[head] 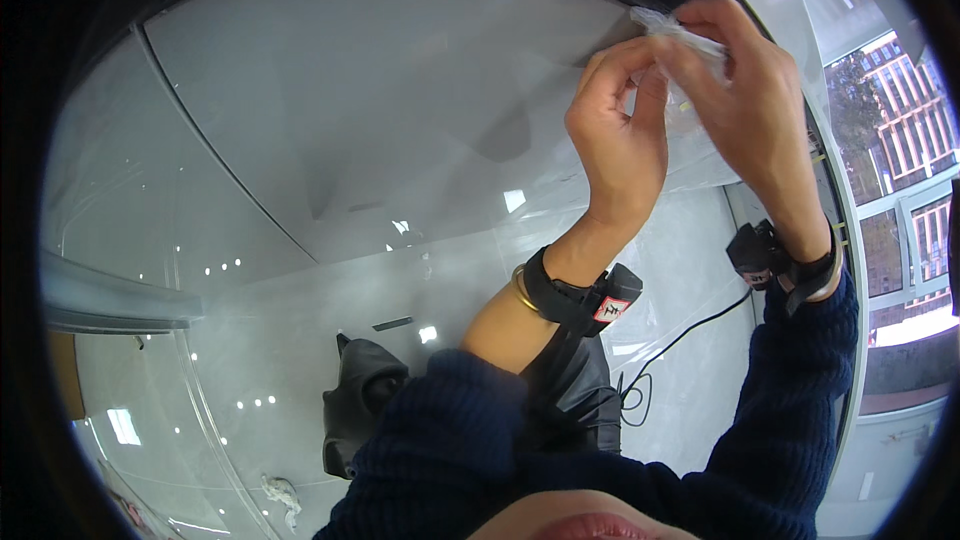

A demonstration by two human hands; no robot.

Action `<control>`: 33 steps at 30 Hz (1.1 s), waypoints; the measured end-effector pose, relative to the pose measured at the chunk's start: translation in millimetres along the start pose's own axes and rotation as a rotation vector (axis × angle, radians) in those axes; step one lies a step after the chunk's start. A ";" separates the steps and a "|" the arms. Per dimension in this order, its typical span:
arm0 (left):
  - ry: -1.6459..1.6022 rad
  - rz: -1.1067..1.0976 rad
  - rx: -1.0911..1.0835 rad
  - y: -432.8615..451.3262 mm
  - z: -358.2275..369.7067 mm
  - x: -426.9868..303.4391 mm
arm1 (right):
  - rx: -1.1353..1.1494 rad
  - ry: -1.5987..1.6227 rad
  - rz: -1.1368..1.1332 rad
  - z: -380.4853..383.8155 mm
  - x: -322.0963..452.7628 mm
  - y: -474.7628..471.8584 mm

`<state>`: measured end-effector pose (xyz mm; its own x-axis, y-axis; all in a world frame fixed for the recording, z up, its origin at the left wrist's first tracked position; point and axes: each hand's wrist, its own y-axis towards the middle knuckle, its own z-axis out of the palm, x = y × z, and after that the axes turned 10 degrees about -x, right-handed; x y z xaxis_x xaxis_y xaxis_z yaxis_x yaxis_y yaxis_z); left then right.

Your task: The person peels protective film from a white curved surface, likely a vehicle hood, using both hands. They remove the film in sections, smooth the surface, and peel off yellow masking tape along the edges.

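Note:
Thin, clear plastic film [660,21] is bunched between my two hands at the upper right, close to a dark curved edge. My left hand [622,120] pinches the film with thumb and fingertips, its wrist bent. Just beside it, my right hand [750,82] has its curled fingers on the same film. More transparent film [682,120] hangs below the fingers, over a grey glossy panel [360,90]. Both wrists carry black strapped devices. Part of the film lies behind my fingers and cannot be seen.
A black cable [675,341] runs from the right wrist device to loops near the floor. Crumpled pale material [281,495] lies at the lower left. A black object [360,405] stands left of my legs. Windows [900,165] line the right side. A white frame edge borders my right arm.

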<state>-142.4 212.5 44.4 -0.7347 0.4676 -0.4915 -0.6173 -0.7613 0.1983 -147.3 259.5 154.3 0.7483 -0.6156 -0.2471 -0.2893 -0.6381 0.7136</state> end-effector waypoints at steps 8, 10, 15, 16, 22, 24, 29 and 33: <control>-0.019 0.180 0.111 -11.8 2.3 16.2 | 0.011 -0.050 -0.012 2.2 -10.5 -4.8; 0.048 0.162 0.217 -15.9 3.5 14.8 | -0.017 -0.006 0.073 -5.3 -18.8 -10.1; -0.092 -0.014 0.191 -17.0 -3.7 2.4 | -0.140 0.011 0.017 -9.5 -35.0 -13.4; -0.094 -0.008 0.141 -13.6 -7.3 -0.5 | -0.144 0.006 0.005 -9.4 -35.5 -14.2; -0.043 -0.057 0.054 -4.9 2.2 -8.0 | -0.152 0.052 -0.127 -7.6 -27.9 -23.1; -0.114 -0.196 0.095 -2.2 8.3 -9.7 | -0.145 0.042 -0.177 -9.0 -26.6 -24.7; -0.273 -0.505 0.008 1.9 13.2 -10.9 | -0.062 -0.025 -0.175 -16.3 -26.8 -29.3; -0.215 -0.369 -0.010 4.0 16.6 -3.4 | 0.011 -0.109 -0.179 -17.4 -27.4 -29.2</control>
<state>-147.1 215.3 60.9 -0.5075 0.7918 -0.3400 -0.8479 -0.5291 0.0335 -149.0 303.1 151.7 0.7197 -0.5381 -0.4388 -0.1648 -0.7463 0.6449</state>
